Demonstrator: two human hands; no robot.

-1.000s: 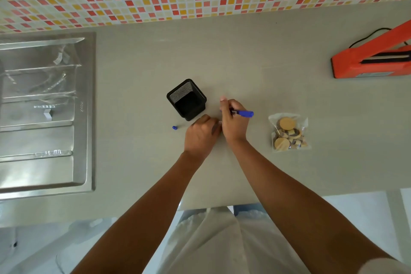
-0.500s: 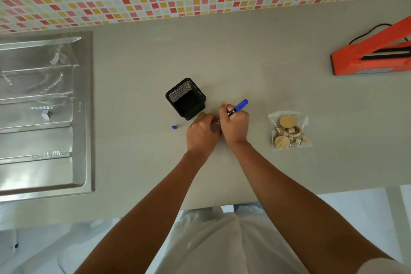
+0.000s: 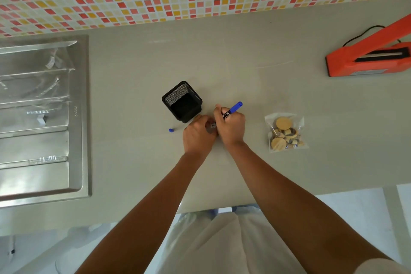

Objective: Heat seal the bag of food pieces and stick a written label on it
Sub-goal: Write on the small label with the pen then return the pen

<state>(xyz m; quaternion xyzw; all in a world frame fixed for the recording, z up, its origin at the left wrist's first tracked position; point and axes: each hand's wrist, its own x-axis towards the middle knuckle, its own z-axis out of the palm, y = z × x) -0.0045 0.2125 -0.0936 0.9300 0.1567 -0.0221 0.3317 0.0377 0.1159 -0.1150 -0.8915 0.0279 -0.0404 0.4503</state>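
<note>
My right hand grips a blue pen, its rear end pointing up and to the right, its tip down on a small white label with dark writing. My left hand presses on the label from the left, fingers curled; most of the label is hidden between the two hands. A clear bag of food pieces, with round tan discs and smaller bits, lies flat on the grey counter to the right of my hands. The orange heat sealer sits at the far right, its arm raised.
A black mesh pen holder stands just behind my left hand. The blue pen cap lies on the counter to its left. A steel sink holding clear plastic bags fills the left side. A tiled wall runs along the back.
The pen has swung from lying level, pointing right, to slanting up and right over the label. Both hands stay close together at the same spot.
</note>
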